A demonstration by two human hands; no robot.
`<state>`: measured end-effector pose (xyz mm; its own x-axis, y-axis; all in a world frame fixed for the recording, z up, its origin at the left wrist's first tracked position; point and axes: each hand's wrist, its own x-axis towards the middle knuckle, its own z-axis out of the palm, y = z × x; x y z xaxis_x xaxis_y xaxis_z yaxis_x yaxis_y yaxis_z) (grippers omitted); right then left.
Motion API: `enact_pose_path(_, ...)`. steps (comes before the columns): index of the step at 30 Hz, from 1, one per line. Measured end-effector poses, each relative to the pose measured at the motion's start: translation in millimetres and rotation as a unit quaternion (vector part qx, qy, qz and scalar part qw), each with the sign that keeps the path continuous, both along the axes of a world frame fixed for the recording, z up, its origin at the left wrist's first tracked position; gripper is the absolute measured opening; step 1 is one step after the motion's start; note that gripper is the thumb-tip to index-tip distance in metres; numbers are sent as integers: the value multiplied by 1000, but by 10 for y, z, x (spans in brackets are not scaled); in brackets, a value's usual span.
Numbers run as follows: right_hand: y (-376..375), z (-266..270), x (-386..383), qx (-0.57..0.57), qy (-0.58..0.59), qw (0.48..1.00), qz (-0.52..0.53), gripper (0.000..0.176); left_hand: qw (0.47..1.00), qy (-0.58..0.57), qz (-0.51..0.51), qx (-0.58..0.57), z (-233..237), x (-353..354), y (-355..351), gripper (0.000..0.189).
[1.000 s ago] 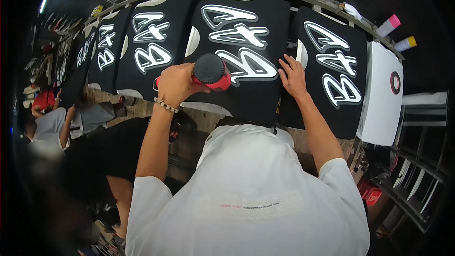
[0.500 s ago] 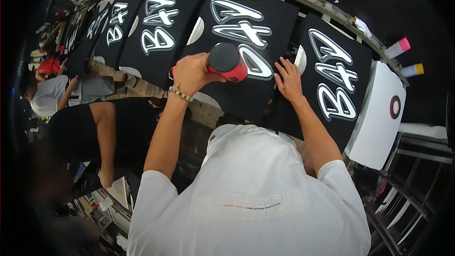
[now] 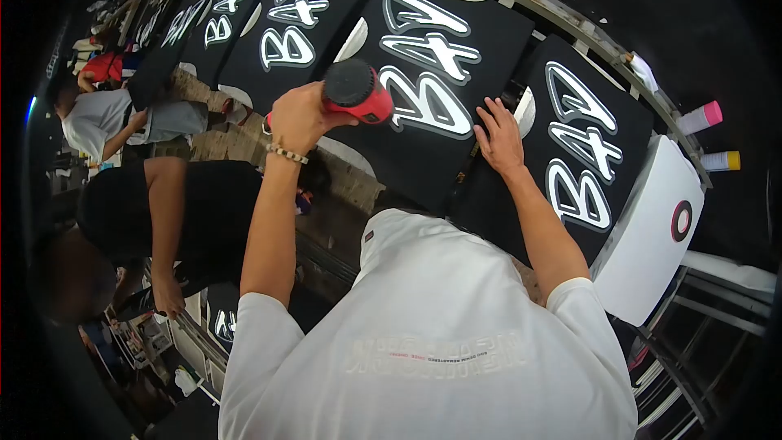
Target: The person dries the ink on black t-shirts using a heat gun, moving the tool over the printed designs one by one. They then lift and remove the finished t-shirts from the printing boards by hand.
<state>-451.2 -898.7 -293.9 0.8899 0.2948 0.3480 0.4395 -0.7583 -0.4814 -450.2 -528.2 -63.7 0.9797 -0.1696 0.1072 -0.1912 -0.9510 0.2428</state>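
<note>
My left hand (image 3: 300, 121), with a beaded bracelet at the wrist, is closed around a red and black heat gun (image 3: 371, 104). The tool's round black rear end faces up, and its nozzle is hidden below. It is held over the near left edge of a black fabric panel (image 3: 505, 37) printed with large white, grey-outlined letters. To the right, my right hand (image 3: 500, 137) has its fingers spread at that panel's right edge, by the gap before another black printed panel (image 3: 631, 126).
More black printed panels (image 3: 346, 28) continue leftward along a rail (image 3: 554, 12). At right are a white board (image 3: 643, 236) with a tape roll (image 3: 681, 220), and two spray cans (image 3: 700, 117) (image 3: 720, 162). A co-worker in black (image 3: 195, 204) stands close on the left; others are farther off.
My left hand has moved left with the heat gun, uncovering more of the lettering. My right hand stays by the panel's edge. The co-worker's arm at left has shifted, and the view has turned slightly.
</note>
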Motion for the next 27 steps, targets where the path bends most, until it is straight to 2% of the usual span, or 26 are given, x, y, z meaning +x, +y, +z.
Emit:
enact_pose_path(2,6,16,9,-1,-1,1000,0,41,1000,-23,6,-13,-53,9,118,55)
enact_pose_path(4,10,34,4,-2,3,1000,-3,41,997,10,71,-35,-45,37,163,55)
enact_pose_path(5,15,43,7,-3,1,1000,-2,41,997,8,71,-36,-48,71,181,55)
enact_pose_path(8,13,68,-1,1,1,1000,-2,41,1000,-6,28,-2,-56,197,176,54)
enact_pose_path(11,23,65,2,1,1,1000,-3,41,996,-45,39,-60,-136,316,76,53)
enact_pose_path(14,24,80,-4,-11,9,1000,-9,41,998,4,3,-57,-126,457,-9,53)
enact_pose_path(16,37,84,6,-11,13,1000,-13,40,999,-8,-12,-52,-157,463,-95,54)
enact_pose_path(18,52,95,8,-15,17,1000,-16,40,995,-17,-21,-96,-265,487,-166,56)
enact_pose_path(22,64,126,-5,-19,26,999,-23,40,995,-10,-59,-81,-288,610,-203,53)
enact_pose_path(25,72,119,-3,-22,28,999,-27,41,996,-48,-34,-62,-268,695,-155,53)
enact_pose_path(27,73,111,-2,-23,29,999,-29,41,998,-23,-19,-57,-185,794,-56,53)
